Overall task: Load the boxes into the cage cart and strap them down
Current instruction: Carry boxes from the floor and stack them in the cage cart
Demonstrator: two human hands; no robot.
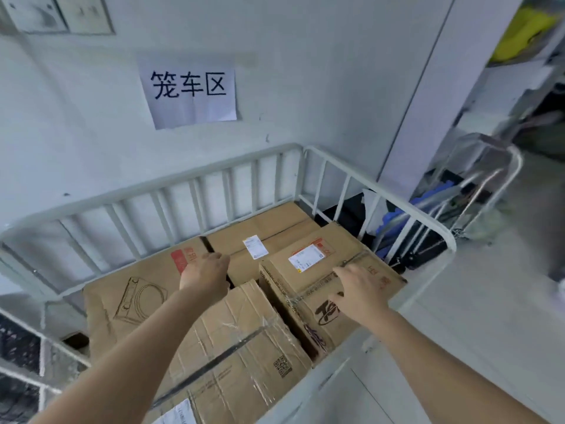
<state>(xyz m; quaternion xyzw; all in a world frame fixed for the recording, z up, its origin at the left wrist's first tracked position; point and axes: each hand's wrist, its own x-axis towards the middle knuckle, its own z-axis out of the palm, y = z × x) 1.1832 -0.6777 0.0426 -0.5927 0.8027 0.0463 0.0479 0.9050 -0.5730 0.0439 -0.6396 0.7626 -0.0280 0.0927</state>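
Several brown cardboard boxes fill a white metal cage cart (195,182) standing against the wall. My left hand (206,275) reaches over the gap between the big box printed with an appliance drawing (131,295) and the far box with a white label (269,237), fingers curled down. My right hand (359,293) rests palm down with spread fingers on top of the right box with an orange-edged label (318,270). A taped box with a QR code (241,341) lies nearest me between my forearms. No strap is visible.
A paper sign with black characters (191,91) hangs on the wall above the cart. To the right stand a folded metal trolley (486,185) and blue and black items behind the cart's side rail (379,191). Shelving with a yellow object (526,29) is at the top right.
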